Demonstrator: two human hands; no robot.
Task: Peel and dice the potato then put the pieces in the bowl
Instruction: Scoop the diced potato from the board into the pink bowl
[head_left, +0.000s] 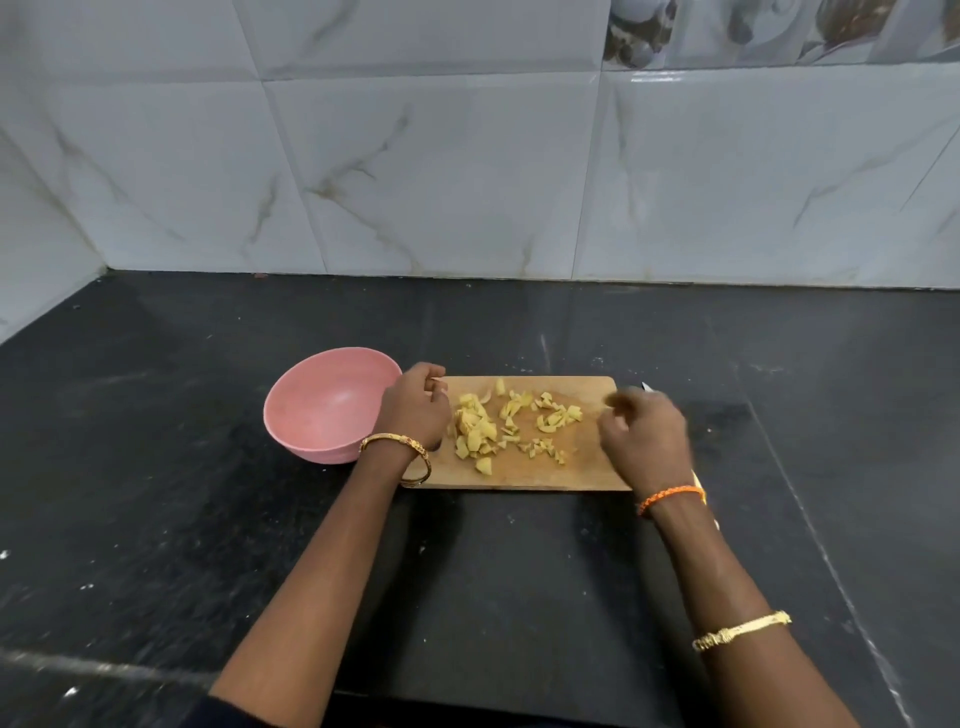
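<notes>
Several pale yellow diced potato pieces (485, 428) lie scattered on a wooden cutting board (571, 467). A pink bowl (324, 402) stands empty just left of the board, touching its left end. My left hand (413, 405) rests on the board's left end beside the pile, fingers curled in with nothing visible in them. My right hand (644, 441) hovers over the board's right edge, blurred, fingers loose and pointing down. A knife (645, 386) lies on the counter under that hand; only its tip and a bit of handle show.
The board and bowl sit on a black stone counter (208, 519). White marble-look wall tiles (467, 182) close off the back and the left side. Bangles and an orange thread circle my wrists.
</notes>
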